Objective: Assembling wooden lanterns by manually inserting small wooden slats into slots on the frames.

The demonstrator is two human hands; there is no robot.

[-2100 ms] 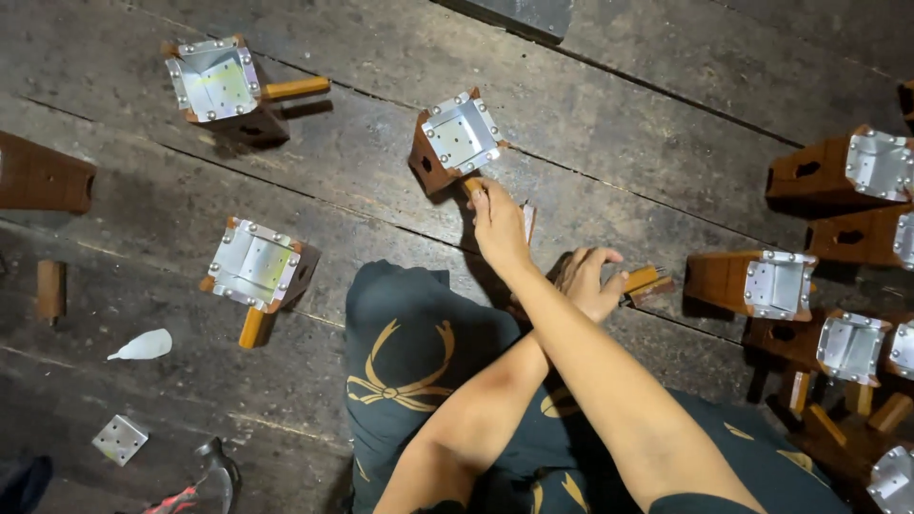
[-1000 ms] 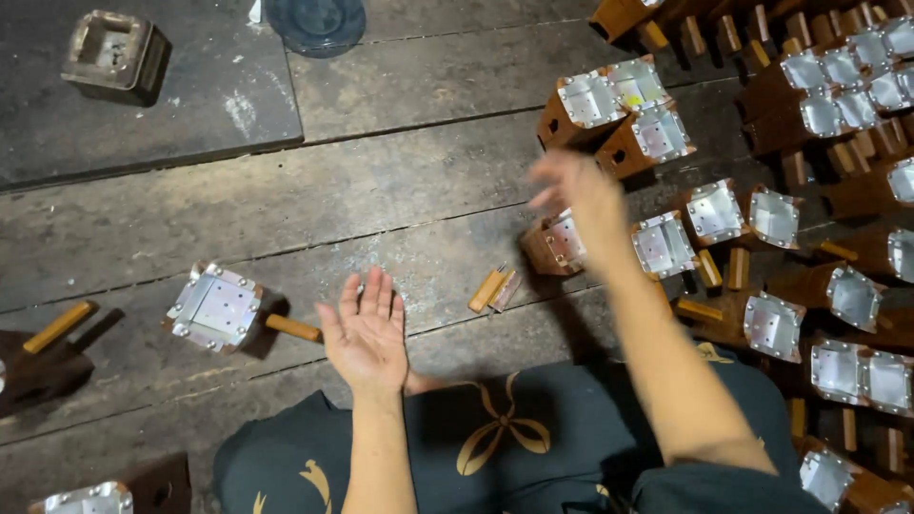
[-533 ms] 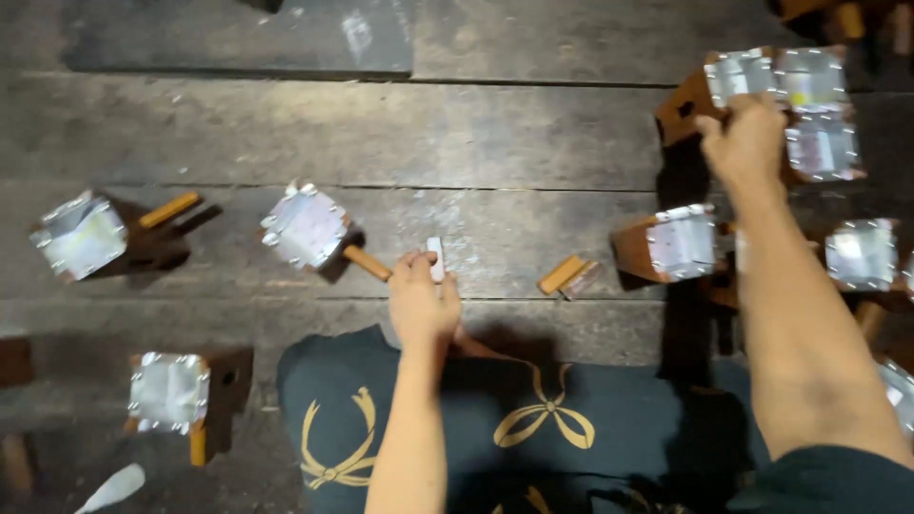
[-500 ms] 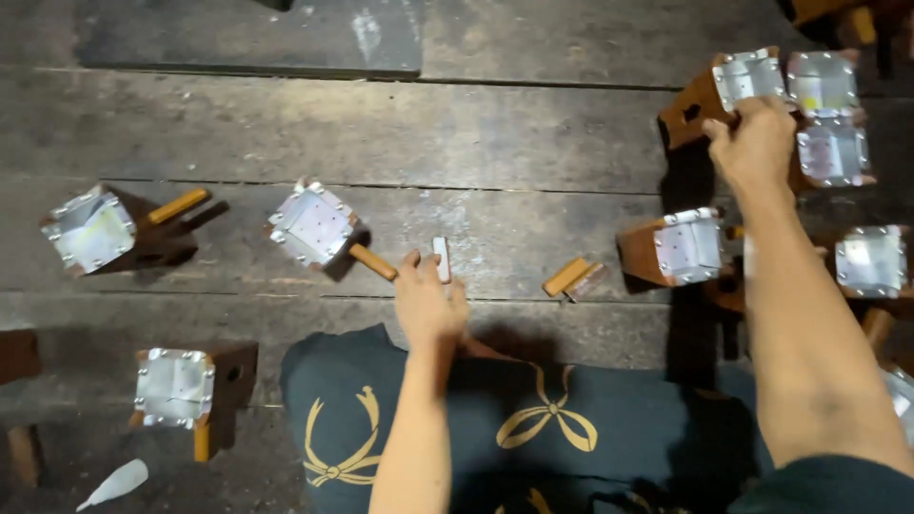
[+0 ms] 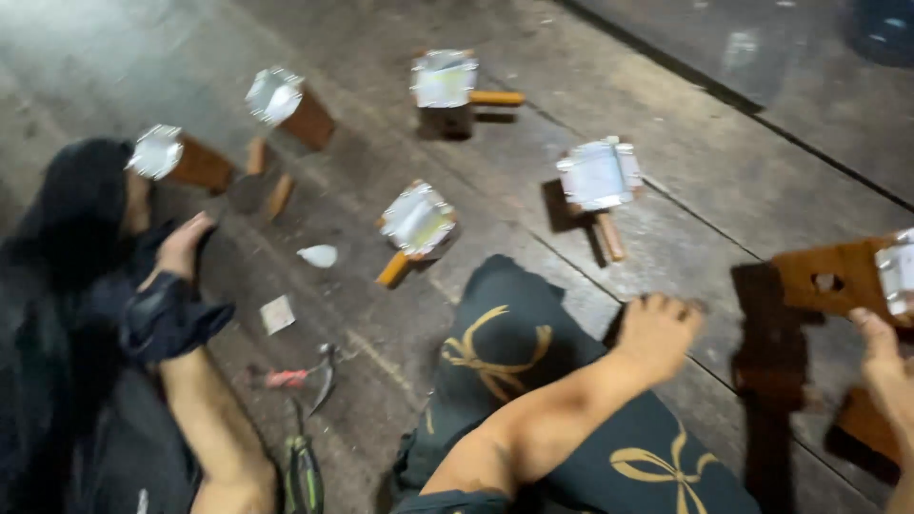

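A small pale square tag [image 5: 277,314] lay flat on the dark plank floor [image 5: 724,162] near its left side, just beside a white teardrop-shaped scrap [image 5: 319,255]; nothing on either could be made out through the motion blur. The person's left hand [image 5: 657,333] rested knuckles-up at the edge of a black cloth with a gold bow pattern [image 5: 533,352], fingers curled down against the boards and grasping nothing visible. The right hand [image 5: 881,366], cut off by the right edge, had its fingers extended up against a brown wooden block [image 5: 833,276] with a round hole in its side and a silvery cap at its end; whether it gripped the block could not be told. Similar blocks with shiny foil-like square faces and short orange wooden pegs were scattered over the floor: one [image 5: 417,224] just beyond the cloth, one [image 5: 600,176] to its right, one [image 5: 446,81] near the far edge, and two more [image 5: 286,100] toward the far left. At the left sat another person in dark clothing, mostly cropped, whose hand [image 5: 181,249] hung loose and open. Red-handled pliers [image 5: 305,376] and a green-handled tool [image 5: 303,471] lay near that person's forearm, their shapes smeared.
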